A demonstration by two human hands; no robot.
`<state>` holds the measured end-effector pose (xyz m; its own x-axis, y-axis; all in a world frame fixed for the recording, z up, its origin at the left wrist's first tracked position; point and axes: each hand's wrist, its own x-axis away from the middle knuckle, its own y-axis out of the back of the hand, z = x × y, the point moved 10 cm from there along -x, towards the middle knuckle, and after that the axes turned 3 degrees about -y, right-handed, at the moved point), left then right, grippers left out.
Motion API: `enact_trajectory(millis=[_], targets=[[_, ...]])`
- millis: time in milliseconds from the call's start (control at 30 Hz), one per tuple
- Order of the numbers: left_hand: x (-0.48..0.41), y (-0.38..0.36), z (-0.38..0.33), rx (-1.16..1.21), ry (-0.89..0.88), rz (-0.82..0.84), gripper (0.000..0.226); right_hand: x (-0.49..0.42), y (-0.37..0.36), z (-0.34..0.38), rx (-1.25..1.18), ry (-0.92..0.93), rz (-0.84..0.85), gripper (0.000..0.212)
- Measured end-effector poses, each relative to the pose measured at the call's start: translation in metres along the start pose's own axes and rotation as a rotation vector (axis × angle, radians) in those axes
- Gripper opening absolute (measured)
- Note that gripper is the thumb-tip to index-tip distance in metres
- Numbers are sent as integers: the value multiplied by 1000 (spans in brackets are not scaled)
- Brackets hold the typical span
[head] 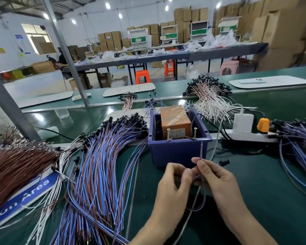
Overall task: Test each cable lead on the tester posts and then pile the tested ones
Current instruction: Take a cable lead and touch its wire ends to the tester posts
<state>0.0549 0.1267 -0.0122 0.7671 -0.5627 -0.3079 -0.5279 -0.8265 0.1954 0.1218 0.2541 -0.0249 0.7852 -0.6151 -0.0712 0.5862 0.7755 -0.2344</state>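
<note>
A dark blue bin (178,151) holds the orange tester (175,121), and two brass screw posts (168,134) (195,132) stand up at its front rim. My right hand (217,175) pinches a thin brown cable lead (201,150) upright, its bare tip just below the right post. My left hand (175,181) is beside it, fingers curled on the same cable's looping wires. A big fan of blue and brown leads (99,174) lies to the left of the bin.
Brown leads (16,165) heap at the far left over a blue sign. White-wired leads (210,98) pile behind the bin. A power strip (245,133) with a white charger and orange plug lies on the right, beside more blue leads (298,138).
</note>
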Motion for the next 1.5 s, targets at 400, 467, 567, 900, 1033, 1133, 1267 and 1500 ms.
enact_trajectory(millis=[400, 467, 567, 900, 1033, 1133, 1267, 1500], targets=[[-20, -2, -3, 230, 91, -90, 9, 3, -30, -1, 81, 36, 67, 25], [-27, -4, -5, 221, 79, -72, 16, 2, -37, -1, 86, 32, 91, 30], [-31, -7, -7, 269, 73, -67, 15, -3, -41, 0, 51, 21, 115, 33], [-23, -7, 5, 506, 202, -66, 26, -11, -31, -12, -53, -3, 125, 21], [-23, -4, 10, 597, 232, -89, 33, -12, -25, -18, -92, -61, 80, 24], [-23, -5, 11, 613, 243, -90, 27, -10, -26, -17, -45, -52, 101, 28], [-24, -4, 8, 562, 223, -85, 20, -9, -26, -15, -23, -54, 118, 27], [-20, -1, 12, 500, 194, -154, 16, -7, -30, -17, -47, -74, 124, 22]])
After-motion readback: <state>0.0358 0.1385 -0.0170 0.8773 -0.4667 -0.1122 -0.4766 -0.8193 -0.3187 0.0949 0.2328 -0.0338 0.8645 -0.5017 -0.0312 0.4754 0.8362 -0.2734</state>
